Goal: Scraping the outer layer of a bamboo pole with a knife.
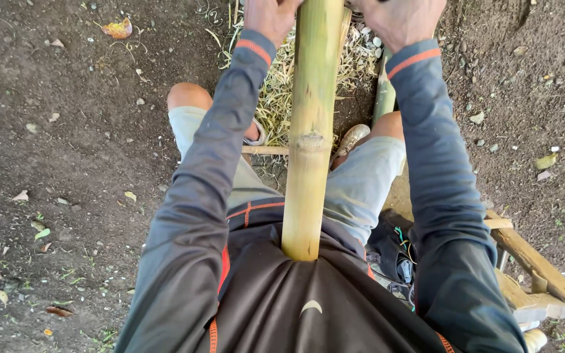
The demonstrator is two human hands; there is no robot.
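Note:
A thick yellow-green bamboo pole (310, 124) runs from my belly up past the top edge, its near end pressed against my dark shirt. At the top edge my left hand (268, 16) rests against the pole's left side. My right hand (401, 18) is on its right side. The fingers of both hands are cut off by the frame, so their grip is hidden. Both arms wear dark sleeves with orange cuff bands. My knees in light shorts flank the pole.
Dry straw and shavings (279, 91) lie on the dirt under the pole. A thinner green bamboo piece (383, 95) lies by my right knee. A low wooden stool or frame (531, 268) is at the lower right. Dark soil (67, 163) with scattered leaves surrounds me.

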